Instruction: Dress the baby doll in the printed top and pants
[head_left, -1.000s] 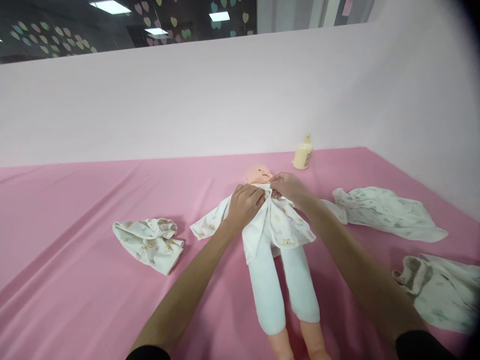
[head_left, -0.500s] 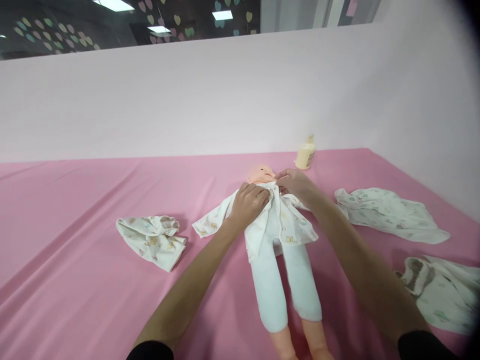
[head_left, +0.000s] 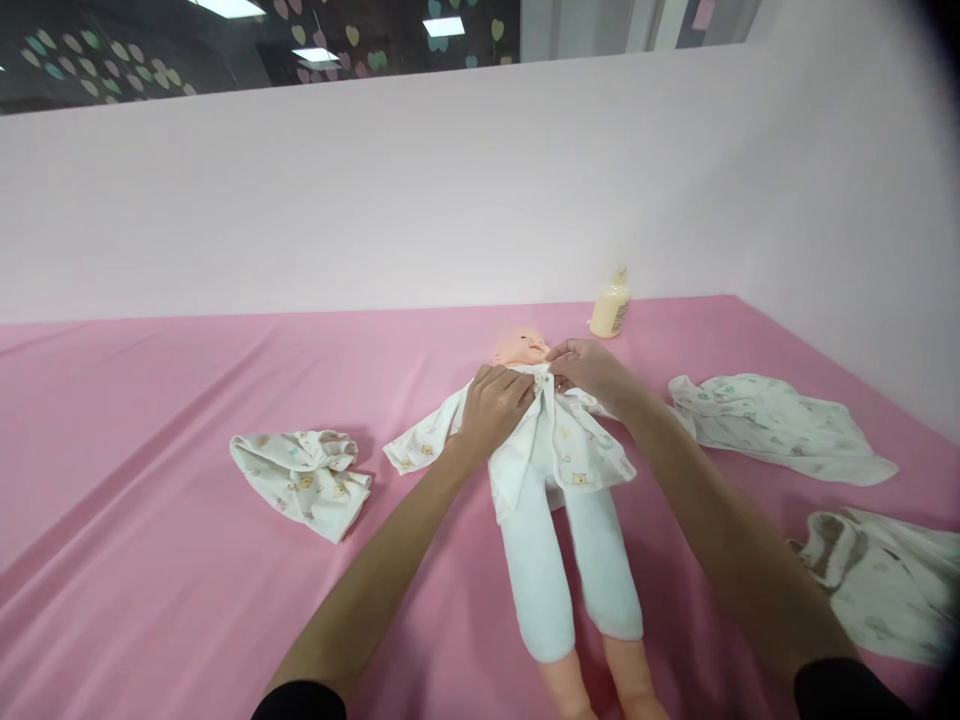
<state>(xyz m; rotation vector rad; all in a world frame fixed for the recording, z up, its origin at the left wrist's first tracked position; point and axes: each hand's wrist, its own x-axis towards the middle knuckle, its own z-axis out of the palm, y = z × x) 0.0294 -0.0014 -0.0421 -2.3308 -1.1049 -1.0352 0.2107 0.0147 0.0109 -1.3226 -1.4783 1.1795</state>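
Observation:
A baby doll (head_left: 523,346) lies on its back on the pink sheet, its head toward the wall. It wears a white, bear-printed baby jacket (head_left: 592,455) over a pale cloth body; the lower legs are bare. My left hand (head_left: 495,408) rests on the jacket's chest, its fingers curled at the front edge. My right hand (head_left: 583,365) pinches the jacket by the collar, just below the doll's chin. Below the collar the front panels spread apart. The fingertips partly hide the cloth they grip.
A folded printed garment (head_left: 307,485) lies to the left. On the right are a white printed cloth (head_left: 780,425) and another crumpled garment (head_left: 885,585). A pale yellow pump bottle (head_left: 610,308) stands near the white wall (head_left: 375,200). The pink sheet (head_left: 150,580) has creases.
Both hands stay at the jacket's collar, with only slight finger movement. The view has shifted very slightly; the doll and the garments lie as before.

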